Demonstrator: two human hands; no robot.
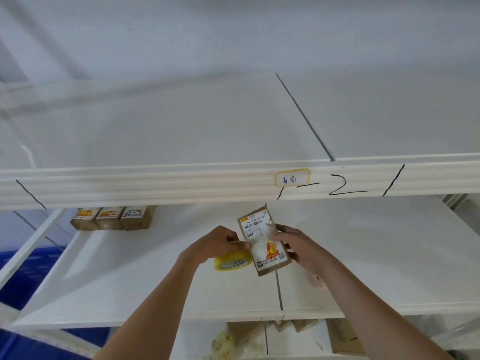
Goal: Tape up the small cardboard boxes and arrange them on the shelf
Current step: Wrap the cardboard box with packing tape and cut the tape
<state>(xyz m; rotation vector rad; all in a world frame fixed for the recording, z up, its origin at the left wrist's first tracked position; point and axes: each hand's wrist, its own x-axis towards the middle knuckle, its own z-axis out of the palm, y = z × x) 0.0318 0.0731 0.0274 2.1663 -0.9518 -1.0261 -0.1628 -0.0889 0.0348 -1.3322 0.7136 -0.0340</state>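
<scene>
Over the middle shelf I hold a small brown cardboard box with a torn shipping label and an orange sticker. My right hand grips its right side. My left hand grips a yellow tape roll and pinches at the box's left edge; whether a strip of tape runs to the box I cannot tell. Three small labelled boxes stand in a row at the back left of the same shelf.
The upper shelf's front rail carries a yellow-edged handwritten label and marker lines. More cardboard boxes and crumpled wrapping lie on the shelf below. A blue crate sits at the left. A pale pink object lies under my right wrist.
</scene>
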